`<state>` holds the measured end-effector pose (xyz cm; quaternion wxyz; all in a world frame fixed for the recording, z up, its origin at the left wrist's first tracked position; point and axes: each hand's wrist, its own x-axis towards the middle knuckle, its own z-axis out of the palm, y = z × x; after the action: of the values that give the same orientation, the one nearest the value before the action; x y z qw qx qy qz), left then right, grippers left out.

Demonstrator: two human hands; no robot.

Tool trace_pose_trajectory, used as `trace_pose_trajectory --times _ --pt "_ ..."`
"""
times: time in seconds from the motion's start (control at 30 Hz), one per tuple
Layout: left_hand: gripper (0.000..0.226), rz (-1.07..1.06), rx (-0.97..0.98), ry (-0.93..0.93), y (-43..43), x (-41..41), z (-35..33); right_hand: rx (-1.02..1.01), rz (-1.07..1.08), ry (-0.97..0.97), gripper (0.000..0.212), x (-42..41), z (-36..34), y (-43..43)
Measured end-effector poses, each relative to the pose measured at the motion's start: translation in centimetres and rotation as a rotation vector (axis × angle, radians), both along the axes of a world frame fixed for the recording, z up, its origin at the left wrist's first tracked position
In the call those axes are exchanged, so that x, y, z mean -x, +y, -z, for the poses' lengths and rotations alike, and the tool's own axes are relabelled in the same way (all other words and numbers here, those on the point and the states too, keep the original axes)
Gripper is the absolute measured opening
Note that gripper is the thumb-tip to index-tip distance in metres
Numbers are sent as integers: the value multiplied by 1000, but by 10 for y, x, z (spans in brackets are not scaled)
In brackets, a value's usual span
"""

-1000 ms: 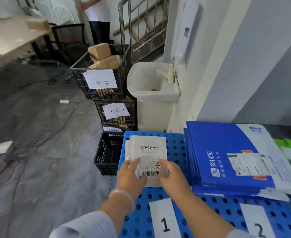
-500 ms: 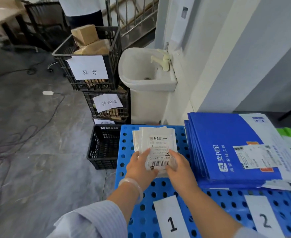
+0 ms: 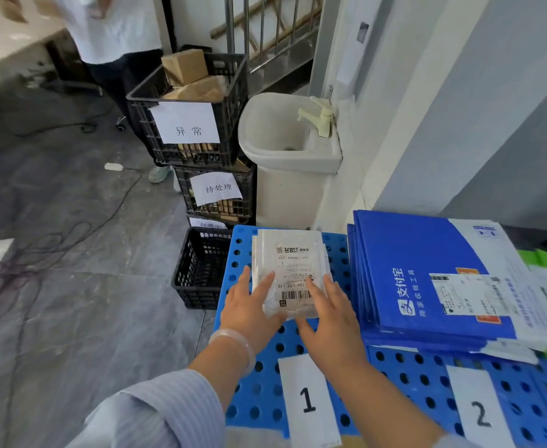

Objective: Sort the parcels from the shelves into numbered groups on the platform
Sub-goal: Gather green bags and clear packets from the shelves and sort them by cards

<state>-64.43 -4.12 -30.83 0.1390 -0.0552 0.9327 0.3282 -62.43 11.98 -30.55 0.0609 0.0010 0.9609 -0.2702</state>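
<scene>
Fingers that half a second ago curled around the near edge of the white parcel (image 3: pixel 290 273) now lie straighter and flatter on it. The parcel lies on top of a small stack of similar white pouches at the far left end of the blue perforated platform (image 3: pixel 265 379), label up and barcode towards the person, just beyond the paper sheet marked 1 (image 3: pixel 307 399).

The left hand (image 3: pixel 249 308) rests spread on its left edge, a pale bangle (image 3: pixel 236 342) around the wrist. The right hand (image 3: pixel 330 318) rests with straight fingers on its near right corner, beside the barcode. Neither hand pinches it.

Just to the right lies a stack of blue envelopes (image 3: pixel 411 270) beyond the sheet marked 2 (image 3: pixel 480 412), and green parcels (image 3: pixel 543 258) show at the right edge.

Past the platform's left end, an open black crate (image 3: pixel 201 270) sits on the floor. Behind it, two black crates (image 3: pixel 233 101) with paper signs are stacked and hold cardboard boxes. A white sink (image 3: pixel 278 134) with a tap (image 3: pixel 320 116) stands against the wall beside them. Another person in a white shirt (image 3: pixel 113 27) stands further back.
</scene>
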Motion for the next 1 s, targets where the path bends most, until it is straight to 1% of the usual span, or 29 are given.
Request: trace_pose_trajectory --times 0.07,0.2,0.27,0.37,0.5,0.63,0.73,0.8,0.9,1.0 --pt "77 20 56 28 -4 -13 -1 -11 -59 19 67 -10 -2 1" --pt "77 22 186 62 -19 -49 2 33 -264 47 61 -34 -6 -12" --pt "76 -6 232 63 -29 -69 2 22 -365 49 65 -45 -5 -23" --pt "77 -56 293 26 -53 -101 4 -47 -508 53 73 -58 -1 -43" --pt "78 -101 331 -12 -90 -141 7 -137 -639 14 82 -80 2 -73" --pt "79 -115 405 -34 -137 -164 17 -158 -674 -41 84 -97 7 -115" --pt "81 -126 383 -65 -182 -170 32 -171 -704 -62 84 -104 23 -160" --pt "81 -93 383 -91 -216 -172 43 -181 -721 -63 83 -106 37 -200" --pt "79 -29 384 -112 -269 -164 61 -168 -657 -144 80 -109 60 -258" --pt "76 4 374 -125 -313 -151 83 -170 -548 -287 78 -108 91 -299"
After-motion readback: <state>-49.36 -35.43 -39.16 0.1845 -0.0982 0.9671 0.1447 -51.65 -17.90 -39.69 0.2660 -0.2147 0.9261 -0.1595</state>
